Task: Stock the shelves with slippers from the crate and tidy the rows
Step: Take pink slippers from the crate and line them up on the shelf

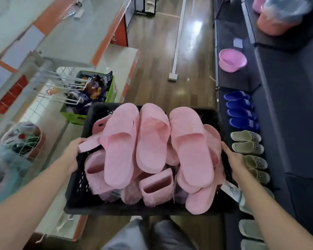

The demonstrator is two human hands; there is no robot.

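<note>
A black plastic crate (76,199) heaped with several pink slippers (152,141) is held up in front of me above the floor. My left hand (73,152) grips the crate's left rim, fingers curled over it. On the opposite rim, my right hand (232,158) holds on the same way. To the right, a dark shelf (278,123) carries a row of blue slippers (241,112) and, nearer me, olive-green slippers (248,147), then pale green ones (251,230).
A pink basin (232,60) sits further along the dark shelf, and a wrapped pink tub (278,17) is above it. On the left stand a wire rack (49,83), a green box of packets (96,91) and white-orange shelving. The wooden aisle floor (155,56) runs ahead.
</note>
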